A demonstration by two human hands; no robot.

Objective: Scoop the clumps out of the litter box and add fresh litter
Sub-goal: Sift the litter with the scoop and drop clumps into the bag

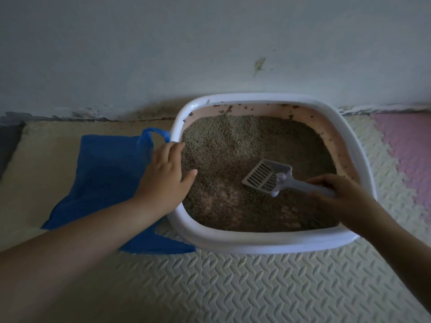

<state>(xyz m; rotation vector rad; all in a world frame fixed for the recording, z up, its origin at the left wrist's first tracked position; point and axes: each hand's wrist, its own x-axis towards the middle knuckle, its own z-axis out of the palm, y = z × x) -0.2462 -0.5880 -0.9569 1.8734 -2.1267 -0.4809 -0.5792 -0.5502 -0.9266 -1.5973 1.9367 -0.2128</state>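
I see the litter box (pixel 268 243) set against the wall (pixel 163 54), its white rim ringing grey-brown litter (pixel 233 141). My left hand (pixel 163 173) rests on the rim at the box's 9 o'clock, fingers (pixel 177 148) relaxed, thumb out over the litter. My right hand (pixel 342 197) comes in from 4 o'clock and grips the handle of the slotted scoop (pixel 265 176), whose head sits over the litter near the middle, pointing toward 10 o'clock. A blue bag (pixel 105 173) lies flat on the foam floor mat (pixel 256 287) just beside the box at 9 o'clock, partly under my left forearm.
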